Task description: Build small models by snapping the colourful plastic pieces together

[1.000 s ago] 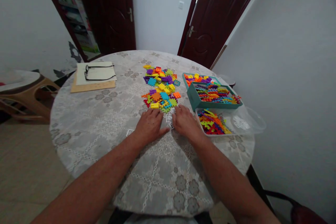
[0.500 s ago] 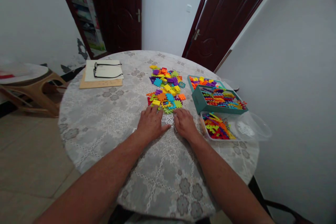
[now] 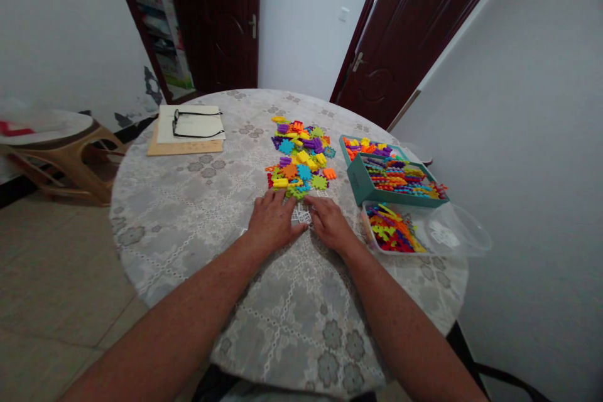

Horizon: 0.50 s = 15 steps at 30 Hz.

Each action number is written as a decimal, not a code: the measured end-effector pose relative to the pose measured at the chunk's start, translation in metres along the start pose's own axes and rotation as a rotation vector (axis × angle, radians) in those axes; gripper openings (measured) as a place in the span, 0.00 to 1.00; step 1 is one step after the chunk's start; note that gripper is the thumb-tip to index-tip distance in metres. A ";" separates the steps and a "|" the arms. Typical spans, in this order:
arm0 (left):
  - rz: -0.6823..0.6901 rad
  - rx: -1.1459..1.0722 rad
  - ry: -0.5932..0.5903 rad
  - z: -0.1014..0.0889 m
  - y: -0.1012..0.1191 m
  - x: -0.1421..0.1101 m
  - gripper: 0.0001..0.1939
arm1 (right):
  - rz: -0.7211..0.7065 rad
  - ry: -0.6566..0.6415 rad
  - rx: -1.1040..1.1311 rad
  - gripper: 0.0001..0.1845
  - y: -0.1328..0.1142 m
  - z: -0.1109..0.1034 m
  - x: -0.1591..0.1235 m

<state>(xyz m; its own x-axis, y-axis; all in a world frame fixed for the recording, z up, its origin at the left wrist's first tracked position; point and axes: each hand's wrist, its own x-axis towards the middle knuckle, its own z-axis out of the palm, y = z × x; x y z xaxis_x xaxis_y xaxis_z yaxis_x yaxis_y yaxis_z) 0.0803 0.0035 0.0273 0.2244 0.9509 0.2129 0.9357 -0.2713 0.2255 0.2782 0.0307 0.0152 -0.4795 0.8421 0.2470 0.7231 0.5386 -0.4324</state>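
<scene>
A pile of colourful plastic gear-shaped building pieces (image 3: 304, 171) lies on the patterned tablecloth in front of me. My left hand (image 3: 274, 218) rests palm down at its near edge, fingers stretched forward and thumb out to the right. Its fingertips touch or nearly touch a yellow piece (image 3: 281, 183) and a green piece (image 3: 296, 193). Close beside it, my right hand (image 3: 330, 223) lies with its index finger reaching left to the pile's near edge, just below a green gear piece (image 3: 319, 182). Nothing shows in either hand, though the right fingertips are partly hidden.
To the right stand a teal box (image 3: 360, 185) of long connected pieces, another teal tray (image 3: 346, 147) behind it, and a clear plastic container (image 3: 393, 254) of pieces. Glasses (image 3: 198, 135) lie on paper (image 3: 164, 129) at the left. A stool (image 3: 85, 157) stands beyond the round table (image 3: 179, 201).
My right fingertips have slid left along the pile's near edge, closer to my left hand. The left hand keeps nearly the same place. The whole view has shifted slightly.
</scene>
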 end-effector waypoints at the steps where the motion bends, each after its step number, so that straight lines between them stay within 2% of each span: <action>1: 0.006 0.001 -0.004 -0.001 0.000 0.000 0.33 | -0.035 -0.011 0.052 0.25 0.000 -0.003 -0.002; 3: 0.019 0.001 -0.018 -0.002 -0.001 -0.001 0.32 | -0.068 -0.040 0.147 0.23 0.000 -0.010 -0.007; 5: 0.031 0.003 -0.034 -0.004 -0.001 -0.002 0.30 | -0.037 -0.034 0.205 0.21 0.003 -0.018 -0.009; 9: 0.059 0.000 -0.084 -0.008 0.000 -0.004 0.25 | 0.108 0.059 0.086 0.18 0.008 -0.039 -0.014; 12: 0.085 -0.016 -0.120 -0.010 0.001 -0.003 0.22 | 0.181 -0.083 -0.074 0.16 0.005 -0.052 -0.020; 15: 0.109 -0.039 -0.152 -0.008 0.002 -0.001 0.19 | 0.242 -0.223 -0.186 0.17 -0.001 -0.056 -0.026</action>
<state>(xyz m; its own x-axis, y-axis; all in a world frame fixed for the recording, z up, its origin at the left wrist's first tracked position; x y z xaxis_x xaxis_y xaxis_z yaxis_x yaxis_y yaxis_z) 0.0794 0.0007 0.0355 0.3655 0.9262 0.0924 0.8930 -0.3769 0.2459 0.3175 0.0097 0.0577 -0.3653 0.9297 -0.0468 0.8968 0.3379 -0.2857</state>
